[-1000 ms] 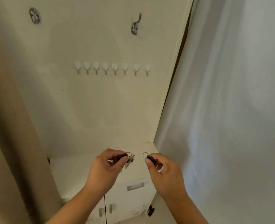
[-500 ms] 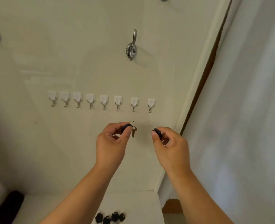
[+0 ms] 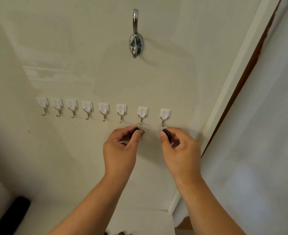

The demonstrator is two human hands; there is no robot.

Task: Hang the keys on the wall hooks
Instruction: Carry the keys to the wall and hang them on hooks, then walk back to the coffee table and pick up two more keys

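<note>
A row of several small white stick-on hooks (image 3: 104,110) runs across the cream wall. My left hand (image 3: 121,150) pinches a black-headed key (image 3: 134,131) whose ring sits at the tip of the second hook from the right (image 3: 142,114). My right hand (image 3: 180,150) pinches another black-headed key (image 3: 167,134), its ring touching the tip of the rightmost hook (image 3: 165,115). Whether either ring is over its hook I cannot tell. The other hooks to the left hang bare.
A large chrome coat hook (image 3: 135,43) is mounted above the row. A door frame (image 3: 238,78) and a pale curtain (image 3: 262,133) stand to the right. More black keys (image 3: 121,233) lie on the white cabinet top (image 3: 148,221) below; a dark object (image 3: 12,214) sits at the lower left.
Both hands rose with their keys from the cabinet top up to the two rightmost hooks. The view tilted upward toward the wall.
</note>
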